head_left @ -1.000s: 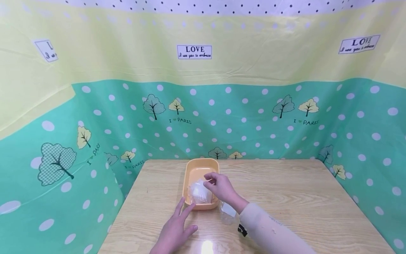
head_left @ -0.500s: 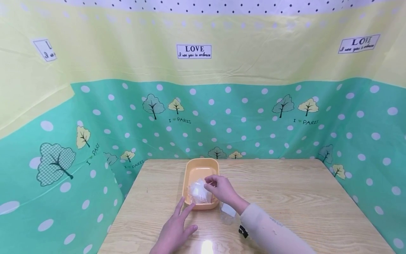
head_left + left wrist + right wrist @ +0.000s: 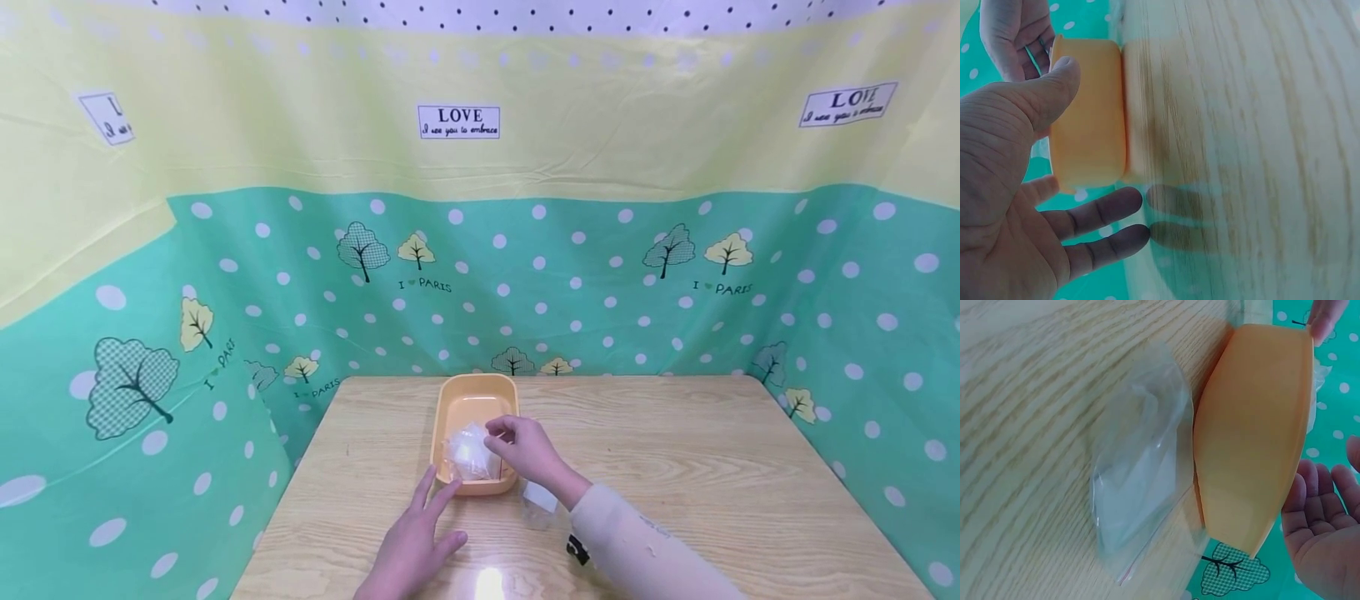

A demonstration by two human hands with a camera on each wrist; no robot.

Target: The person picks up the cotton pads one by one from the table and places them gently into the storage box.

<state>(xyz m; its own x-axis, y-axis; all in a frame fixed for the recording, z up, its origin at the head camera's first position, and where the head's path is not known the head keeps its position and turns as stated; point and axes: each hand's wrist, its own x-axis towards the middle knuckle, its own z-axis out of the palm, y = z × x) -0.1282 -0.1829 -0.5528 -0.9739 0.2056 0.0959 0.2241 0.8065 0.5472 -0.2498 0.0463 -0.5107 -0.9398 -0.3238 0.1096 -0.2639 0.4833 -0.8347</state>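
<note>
An orange plastic tray (image 3: 447, 400) stands on the table with crumpled clear plastic bags (image 3: 472, 454) in its near half. My left hand (image 3: 412, 543) is spread at the tray's near left corner, fingertips at the rim; the left wrist view shows its thumb in front of the orange wall. Over the tray's right rim reaches my right hand (image 3: 525, 446), fingers loosely bent. In the right wrist view, its thumb and fingers stand apart and nothing shows between them. A clear zip bag (image 3: 1141, 475) with something white inside lies on the table against the tray's right side.
The wooden table (image 3: 675, 467) extends to the right of the tray. A green and yellow patterned curtain (image 3: 570, 250) encloses the back and both sides. Beneath the right sleeve (image 3: 637, 542) shows a small black item (image 3: 577, 548).
My right hand has shifted very slightly to the right and toward me. The left hand, tray and bags stay where they were.
</note>
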